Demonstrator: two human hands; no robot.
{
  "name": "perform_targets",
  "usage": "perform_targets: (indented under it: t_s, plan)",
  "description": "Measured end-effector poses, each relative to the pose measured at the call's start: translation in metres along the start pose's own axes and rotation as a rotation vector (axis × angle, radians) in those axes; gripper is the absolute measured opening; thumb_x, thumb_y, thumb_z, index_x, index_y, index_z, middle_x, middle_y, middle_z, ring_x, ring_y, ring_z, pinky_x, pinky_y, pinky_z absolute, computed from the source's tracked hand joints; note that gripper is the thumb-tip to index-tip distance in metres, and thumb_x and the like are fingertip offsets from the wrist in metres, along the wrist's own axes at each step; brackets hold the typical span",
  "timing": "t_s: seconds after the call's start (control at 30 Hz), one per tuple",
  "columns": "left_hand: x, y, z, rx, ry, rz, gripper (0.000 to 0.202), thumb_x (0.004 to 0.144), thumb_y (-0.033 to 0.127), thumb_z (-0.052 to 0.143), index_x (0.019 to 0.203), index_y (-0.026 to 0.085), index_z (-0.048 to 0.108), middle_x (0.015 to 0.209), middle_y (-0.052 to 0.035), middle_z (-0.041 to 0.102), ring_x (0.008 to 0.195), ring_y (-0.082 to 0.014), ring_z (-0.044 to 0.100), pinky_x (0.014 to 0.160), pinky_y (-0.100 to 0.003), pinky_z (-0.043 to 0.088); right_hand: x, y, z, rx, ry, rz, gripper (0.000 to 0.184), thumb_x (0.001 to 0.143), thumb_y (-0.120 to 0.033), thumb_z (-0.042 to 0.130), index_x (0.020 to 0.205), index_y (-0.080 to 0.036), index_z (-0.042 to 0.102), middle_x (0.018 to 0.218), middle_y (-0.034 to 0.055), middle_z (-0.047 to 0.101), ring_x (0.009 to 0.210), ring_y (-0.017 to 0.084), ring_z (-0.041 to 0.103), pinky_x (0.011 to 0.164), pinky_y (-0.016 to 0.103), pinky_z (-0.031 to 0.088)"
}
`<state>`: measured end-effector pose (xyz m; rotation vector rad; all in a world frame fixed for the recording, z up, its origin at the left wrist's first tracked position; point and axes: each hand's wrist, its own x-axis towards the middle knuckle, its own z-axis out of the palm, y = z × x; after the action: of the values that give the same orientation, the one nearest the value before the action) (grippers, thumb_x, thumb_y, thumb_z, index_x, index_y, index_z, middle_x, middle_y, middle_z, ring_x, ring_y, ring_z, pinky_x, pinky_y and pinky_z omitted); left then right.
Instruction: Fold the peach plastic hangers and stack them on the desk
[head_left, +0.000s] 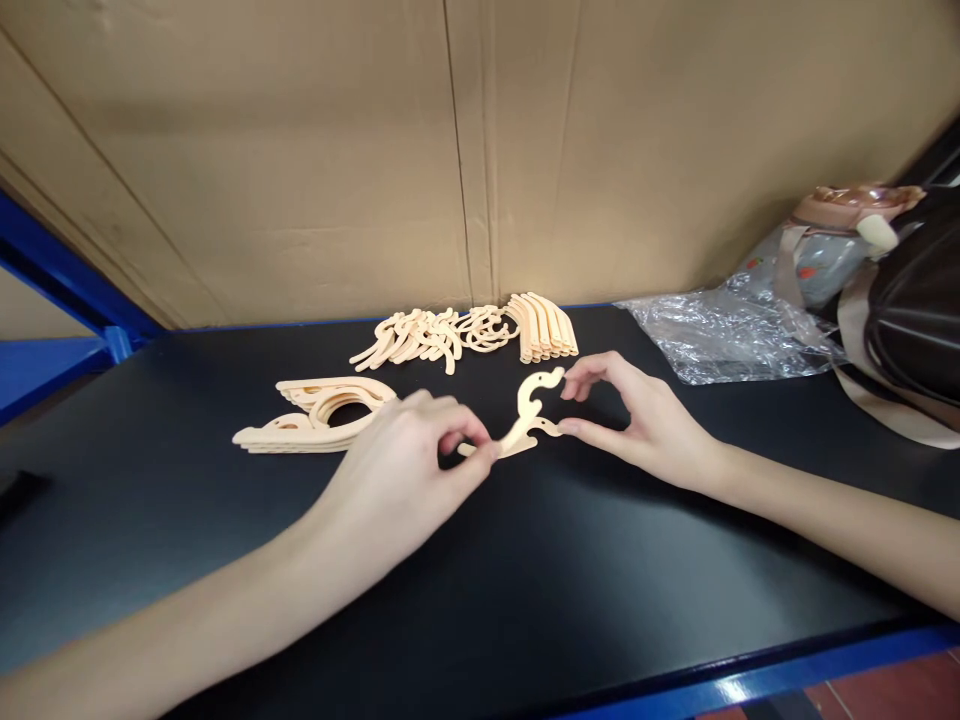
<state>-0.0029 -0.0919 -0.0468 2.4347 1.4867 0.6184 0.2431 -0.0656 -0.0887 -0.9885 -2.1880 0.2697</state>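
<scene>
My left hand (pixel 409 470) pinches the lower end of a cream plastic hook-shaped piece (pixel 529 415) just above the black tabletop (pixel 570 580). My right hand (pixel 637 420) holds the same piece from the right, thumb at its base and fingertips at its curled top. To the left of my left hand lies a flat stack of similar cream pieces (pixel 319 415). Behind the hands, a loose heap of curved cream pieces (pixel 420 338) and a neat fanned bundle (pixel 541 328) rest near the cardboard.
A cardboard sheet (pixel 465 150) stands as a wall behind the table. A crumpled clear plastic bag (pixel 731 330) lies at the right, with a grey bottle (pixel 832 245) and a dark bag (pixel 919 310) behind it. Blue frame edges (pixel 750 685) border the table.
</scene>
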Motion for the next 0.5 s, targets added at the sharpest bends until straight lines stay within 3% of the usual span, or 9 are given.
perform_targets:
  t_s: [0.1,0.23,0.5]
  plan:
    - [-0.009,0.004,0.009,-0.109,-0.099,-0.019,0.021,0.083,0.031,0.059,0.065,0.023,0.066,0.058,0.0042,0.054,0.061,-0.0148,0.050,0.056,-0.028,0.037,-0.001,-0.001,-0.002,0.000,0.028,-0.106,0.037,0.088,-0.036,0.064,0.120,-0.022,0.050,0.094,0.0035,0.066,0.087,0.019,0.061,0.081,0.035,0.049]
    - [-0.010,0.001,0.015,-0.151,-0.108,-0.012,0.019,0.083,0.029,0.059,0.067,0.023,0.066,0.059,0.0040,0.053,0.063,-0.0145,0.050,0.058,-0.028,0.039,0.001,-0.003,-0.006,-0.137,-0.027,-0.270,0.010,0.094,-0.027,0.056,0.098,-0.022,0.064,0.088,0.0017,0.067,0.083,0.015,0.060,0.081,0.032,0.044]
    - [-0.003,-0.010,0.013,-0.142,-0.090,-0.018,0.021,0.087,0.028,0.053,0.070,0.021,0.062,0.064,0.0030,0.053,0.065,-0.0146,0.050,0.060,-0.029,0.039,0.003,-0.002,-0.007,-0.143,-0.151,-0.259,0.015,0.092,-0.033,0.060,0.096,-0.020,0.066,0.085,0.0016,0.068,0.079,0.015,0.060,0.084,0.035,0.040]
